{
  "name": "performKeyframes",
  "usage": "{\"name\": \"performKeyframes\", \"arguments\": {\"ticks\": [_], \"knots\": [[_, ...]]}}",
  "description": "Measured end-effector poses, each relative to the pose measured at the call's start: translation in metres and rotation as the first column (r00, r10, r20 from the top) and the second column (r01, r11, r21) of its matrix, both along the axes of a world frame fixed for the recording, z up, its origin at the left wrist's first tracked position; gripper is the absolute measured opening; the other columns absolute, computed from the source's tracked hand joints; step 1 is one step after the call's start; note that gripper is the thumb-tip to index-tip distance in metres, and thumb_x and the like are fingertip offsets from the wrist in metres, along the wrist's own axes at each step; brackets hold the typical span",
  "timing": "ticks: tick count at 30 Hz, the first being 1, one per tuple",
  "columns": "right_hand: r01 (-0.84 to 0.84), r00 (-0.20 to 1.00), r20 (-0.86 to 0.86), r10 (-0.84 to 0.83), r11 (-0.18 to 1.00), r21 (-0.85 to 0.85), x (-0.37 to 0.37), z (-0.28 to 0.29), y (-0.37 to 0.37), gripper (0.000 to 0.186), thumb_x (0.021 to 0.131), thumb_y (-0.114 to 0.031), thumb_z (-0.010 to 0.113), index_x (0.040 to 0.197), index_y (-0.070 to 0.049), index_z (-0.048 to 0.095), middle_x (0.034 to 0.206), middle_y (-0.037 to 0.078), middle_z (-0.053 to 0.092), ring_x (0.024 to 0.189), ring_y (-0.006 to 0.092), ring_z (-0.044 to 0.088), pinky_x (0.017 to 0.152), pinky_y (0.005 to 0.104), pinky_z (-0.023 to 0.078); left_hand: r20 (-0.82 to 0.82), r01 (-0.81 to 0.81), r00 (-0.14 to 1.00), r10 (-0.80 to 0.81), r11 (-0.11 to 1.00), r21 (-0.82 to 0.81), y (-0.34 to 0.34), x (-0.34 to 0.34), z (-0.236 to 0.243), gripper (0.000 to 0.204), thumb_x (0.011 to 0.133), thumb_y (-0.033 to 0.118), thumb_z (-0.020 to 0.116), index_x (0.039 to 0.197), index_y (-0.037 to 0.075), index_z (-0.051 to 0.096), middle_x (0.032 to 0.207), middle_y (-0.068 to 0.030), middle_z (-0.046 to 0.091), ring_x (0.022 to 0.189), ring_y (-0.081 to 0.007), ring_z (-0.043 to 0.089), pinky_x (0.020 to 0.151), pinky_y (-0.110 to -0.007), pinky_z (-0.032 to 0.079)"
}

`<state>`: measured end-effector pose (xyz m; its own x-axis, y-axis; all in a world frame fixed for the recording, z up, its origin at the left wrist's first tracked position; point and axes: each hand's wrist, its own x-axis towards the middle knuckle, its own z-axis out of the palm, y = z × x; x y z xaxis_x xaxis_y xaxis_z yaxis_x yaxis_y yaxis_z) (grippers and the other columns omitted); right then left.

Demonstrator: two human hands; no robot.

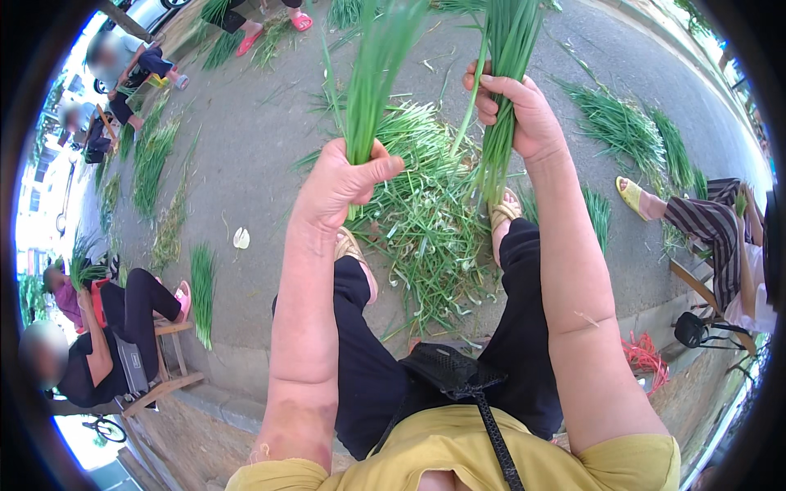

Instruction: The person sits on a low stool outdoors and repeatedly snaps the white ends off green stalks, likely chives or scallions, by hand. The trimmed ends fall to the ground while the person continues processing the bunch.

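The tips of both green bunches (385,57) are cut off by the upper edge, above the leaf pile (426,213). People left of the pile are blurred.

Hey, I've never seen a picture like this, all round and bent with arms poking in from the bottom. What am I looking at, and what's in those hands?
There is no machine here. One wide fisheye camera worn on a person's head looks down, so edges bend and the person's own forearms enter from below. The left hand has its grip closed on a bunch of long green stalks, like chives or scallions. The right hand grips a second bunch. Below, on the paved ground, lies a loose pile of the same greens in front of the person's sandalled feet. Other people sit nearby beside more bundles.
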<state>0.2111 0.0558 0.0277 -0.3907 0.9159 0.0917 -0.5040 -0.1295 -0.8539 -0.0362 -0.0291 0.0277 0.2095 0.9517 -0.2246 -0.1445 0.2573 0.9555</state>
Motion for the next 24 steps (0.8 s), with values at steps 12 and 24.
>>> {"name": "performKeyframes", "arguments": {"ticks": [12,24], "knots": [[0.249,0.958,0.188,-0.217,0.954,-0.167,-0.013,-0.016,0.009,0.016,0.083,-0.004,0.059,0.096,0.004,0.055,0.077,0.007,0.057,0.054,0.0079,0.046,0.046,0.0222,0.038,0.097,0.131,0.985,-0.140,0.987,0.089,-0.001,0.032,0.007,0.038,0.076,0.017,0.073,0.107,-0.002,0.060,0.067,0.0011,0.054,0.048,-0.0017,0.039,0.039,-0.016,0.022],[0.340,0.915,0.298,-0.272,0.918,-0.204,-0.033,-0.034,0.019,0.007,0.083,-0.002,0.058,0.086,0.005,0.056,0.072,0.009,0.058,0.051,0.0099,0.047,0.042,0.0250,0.043,-0.066,0.626,0.776,-0.627,0.752,0.205,-0.096,0.163,0.020,0.019,0.070,0.003,0.074,0.088,0.001,0.066,0.065,0.0053,0.057,0.056,-0.0024,0.046,0.052,-0.020,0.037]]}}
